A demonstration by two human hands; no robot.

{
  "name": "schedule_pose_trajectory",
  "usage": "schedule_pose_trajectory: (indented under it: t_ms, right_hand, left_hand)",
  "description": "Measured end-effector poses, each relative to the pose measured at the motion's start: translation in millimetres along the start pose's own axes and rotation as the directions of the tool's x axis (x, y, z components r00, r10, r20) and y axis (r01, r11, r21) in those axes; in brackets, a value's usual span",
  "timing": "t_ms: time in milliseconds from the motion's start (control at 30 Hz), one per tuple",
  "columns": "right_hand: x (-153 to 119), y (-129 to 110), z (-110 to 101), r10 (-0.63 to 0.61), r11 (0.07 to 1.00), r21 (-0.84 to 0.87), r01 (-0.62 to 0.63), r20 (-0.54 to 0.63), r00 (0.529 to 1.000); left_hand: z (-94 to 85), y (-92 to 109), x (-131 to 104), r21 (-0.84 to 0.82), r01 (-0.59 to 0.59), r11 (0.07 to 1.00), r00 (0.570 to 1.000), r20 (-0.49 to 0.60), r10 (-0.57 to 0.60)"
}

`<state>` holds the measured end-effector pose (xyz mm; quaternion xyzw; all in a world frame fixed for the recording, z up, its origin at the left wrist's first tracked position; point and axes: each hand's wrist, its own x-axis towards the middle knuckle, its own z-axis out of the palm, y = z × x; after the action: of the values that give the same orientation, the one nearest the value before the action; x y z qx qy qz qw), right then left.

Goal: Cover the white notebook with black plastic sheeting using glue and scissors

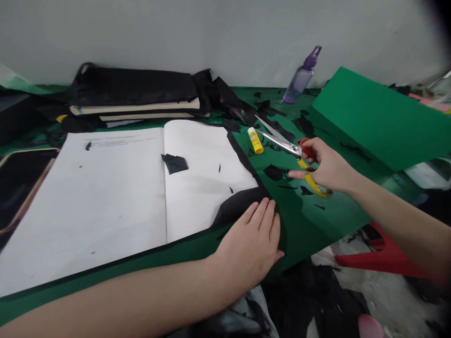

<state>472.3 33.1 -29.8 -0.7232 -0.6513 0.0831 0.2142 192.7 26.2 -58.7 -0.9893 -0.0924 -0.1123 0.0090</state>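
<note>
An open book with white pages [120, 188] lies across the table, black paper showing along its right edge and folded over the near right corner. My left hand [250, 234] rests flat on that black corner [236, 206], fingers stretched out side by side. In my right hand [327, 164] is a pair of scissors [287, 143] with red and yellow handles, its blades parted and pointing up and left. Just left of the blades a yellow glue stick [256, 141] touches the green surface. A torn black paper scrap [175, 163] sits on the right page.
Black scraps [275, 172] are strewn over the green table [299, 225]. At the back are a black bag [134, 87] with books and a purple bottle [299, 80]. A green board [380, 117] stands at right, a phone [24, 183] at left. A red stool [384, 253] is below.
</note>
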Motion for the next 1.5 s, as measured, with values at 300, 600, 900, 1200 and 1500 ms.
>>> schedule_pose_trajectory:
  t_ms: [300,600,900,1200,1500]
  right_hand:
    - [-14,-10,-21,-0.008,0.975,-0.221,-0.006,-0.059,0.998]
    - [-21,17,-33,-0.149,0.927,-0.295,0.231,0.278,0.949]
    - [-15,17,-28,-0.182,0.898,-0.318,0.304,0.361,0.915]
    - [-10,14,-19,-0.212,0.872,-0.333,0.358,0.401,0.891]
    - [-2,5,-14,-0.211,0.900,-0.265,0.346,0.429,0.878]
  left_hand:
    - [-46.8,-47,14,-0.118,0.160,0.980,0.987,0.006,-0.160]
    - [-24.7,-85,14,-0.226,0.327,0.918,0.941,0.166,-0.294]
    - [-25.4,-87,16,-0.335,0.341,0.878,0.940,0.138,-0.312]
    - [-26.5,-85,17,-0.308,0.324,0.894,0.945,0.136,-0.296]
    - [-28.6,-85,18,-0.262,0.321,0.910,0.944,0.160,-0.287]
